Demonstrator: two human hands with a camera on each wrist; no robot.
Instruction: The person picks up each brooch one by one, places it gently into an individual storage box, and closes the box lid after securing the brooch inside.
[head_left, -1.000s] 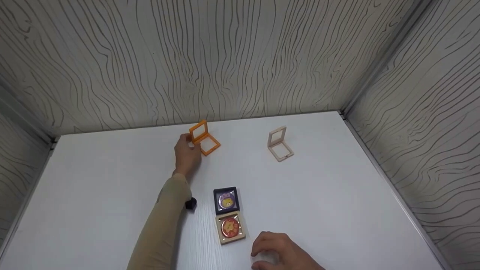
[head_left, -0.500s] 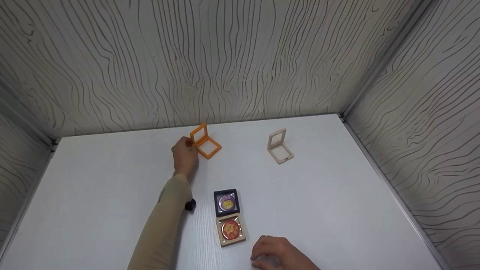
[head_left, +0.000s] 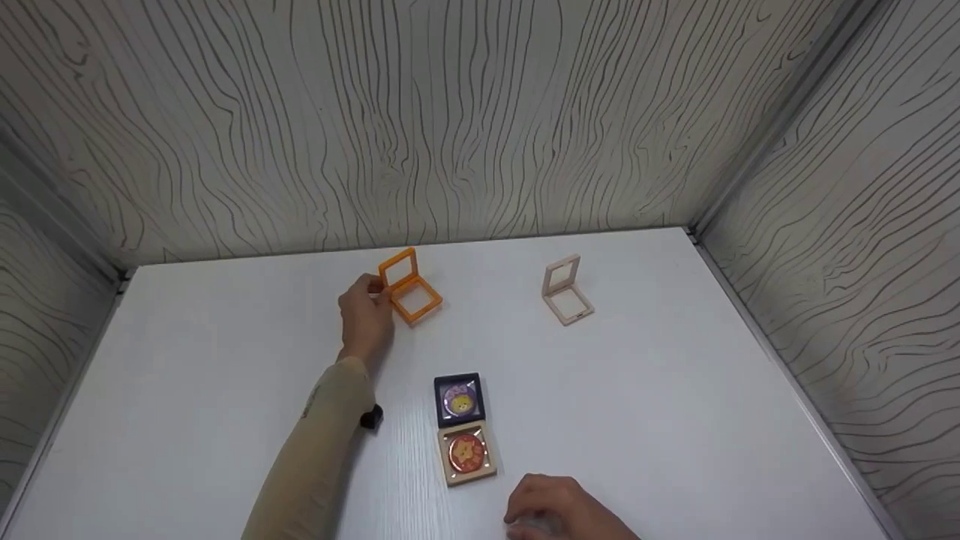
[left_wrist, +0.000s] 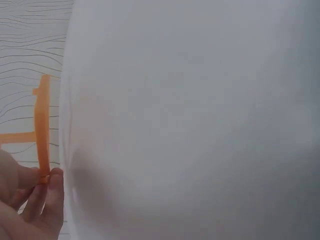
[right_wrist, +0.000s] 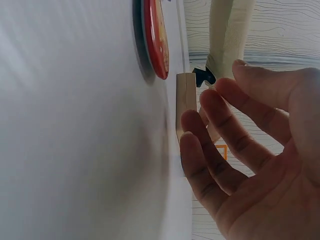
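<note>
In the head view my left hand point(head_left: 365, 313) pinches the hinge-side corner of an orange hinged display frame point(head_left: 416, 300). The frame stands unfolded, one half upright and the other low over the table. Close up in the left wrist view, thumb and fingers grip the edge of the orange frame point(left_wrist: 43, 125). My right hand point(head_left: 559, 506) is at the front edge with loosely curved fingers and holds nothing. Beside it lies a beige frame point(head_left: 442, 457) with a red badge point(head_left: 466, 453). A dark frame point(head_left: 437, 401) with a purple badge point(head_left: 459, 400) touches that one's far side.
A second, pale hinged frame point(head_left: 568, 291) stands unfolded at the back right. The white table point(head_left: 660, 390) meets patterned panels point(head_left: 480, 120) at the back and sides. A red round badge point(right_wrist: 160, 42) shows on the table in the right wrist view.
My left hand has drawn the orange frame slightly left and nearer to me, turning it a little. The right hand stays almost still. The head view has shifted slightly.
</note>
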